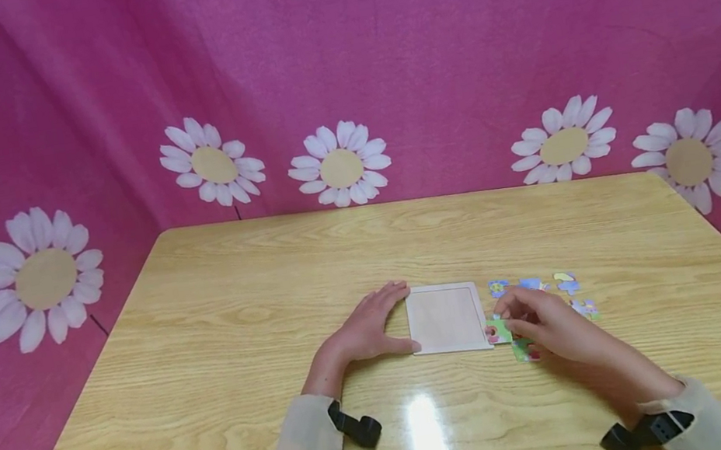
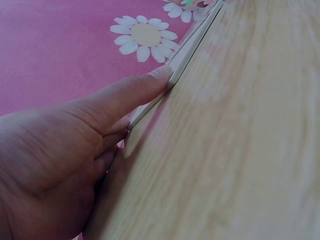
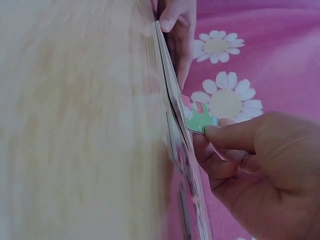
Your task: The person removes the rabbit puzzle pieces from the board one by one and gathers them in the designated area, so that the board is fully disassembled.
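A square wooden puzzle tray [image 1: 446, 319] with a raised pale rim lies on the table, its inside bare. My left hand [image 1: 364, 330] is spread along the tray's left side, fingertips at the far corner and thumb at the near one. In the left wrist view the thumb [image 2: 135, 92] rests on the tray's edge. My right hand [image 1: 556, 321] pinches a green puzzle piece with pink and red parts [image 3: 201, 119] between thumb and fingers. That piece overlaps the tray's right rim near its front corner in the head view.
Several loose puzzle pieces lie right of the tray, among them a blue one with a yellow flower [image 1: 499, 287], a blue and yellow one [image 1: 566, 282] and a green and red one [image 1: 524, 351]. The wooden table [image 1: 209, 343] meets a pink daisy-print cloth [image 1: 424, 89] behind.
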### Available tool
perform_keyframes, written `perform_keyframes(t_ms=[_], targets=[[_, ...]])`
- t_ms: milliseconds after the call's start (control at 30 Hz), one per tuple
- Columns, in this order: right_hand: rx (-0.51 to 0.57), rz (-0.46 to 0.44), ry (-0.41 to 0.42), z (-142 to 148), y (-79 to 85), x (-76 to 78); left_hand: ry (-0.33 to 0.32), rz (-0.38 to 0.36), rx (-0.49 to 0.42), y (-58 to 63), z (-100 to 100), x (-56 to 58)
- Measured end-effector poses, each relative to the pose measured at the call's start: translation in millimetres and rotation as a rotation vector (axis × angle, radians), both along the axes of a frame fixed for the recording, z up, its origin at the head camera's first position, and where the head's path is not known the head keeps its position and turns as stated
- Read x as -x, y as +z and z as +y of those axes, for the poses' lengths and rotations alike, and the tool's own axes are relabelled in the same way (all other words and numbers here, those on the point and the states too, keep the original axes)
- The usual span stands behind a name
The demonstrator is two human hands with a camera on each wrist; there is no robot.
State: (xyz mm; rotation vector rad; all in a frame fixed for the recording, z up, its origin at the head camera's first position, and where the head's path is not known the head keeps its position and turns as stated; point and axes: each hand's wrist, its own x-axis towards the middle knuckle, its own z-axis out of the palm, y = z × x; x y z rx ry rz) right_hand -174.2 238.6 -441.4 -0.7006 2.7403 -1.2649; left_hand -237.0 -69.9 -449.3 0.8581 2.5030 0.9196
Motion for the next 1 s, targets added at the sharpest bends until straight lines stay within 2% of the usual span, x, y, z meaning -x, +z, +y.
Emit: perform_keyframes(t_ms=[200,433,700,833,1000], targets=[[0.032,-0.006,-0.005,13.9,-0.2,-8.5,0.0,0.007,-0.006,1.3,-0.1,-1.4],[-0.018,0.108,-0.048,30.0,-2.2,-15.5,0.006,0.001,-0.005,1.3,0.8,-2.0],[-0.009,0.09,-0.09,48.3,-2.7,-25.8,0.001,-0.002,-0.001,1.6,1.0,-2.2],[-0.027,0.115,-0.109,57.8,-3.9,-29.4,-0.002,0.0,-0.003,0.9,0.9,-1.4],[-0.055,0.19,-0.144,68.9,-6.6,-32.0,0.002,-0.003,0.002,0.2,0.4,-1.1]])
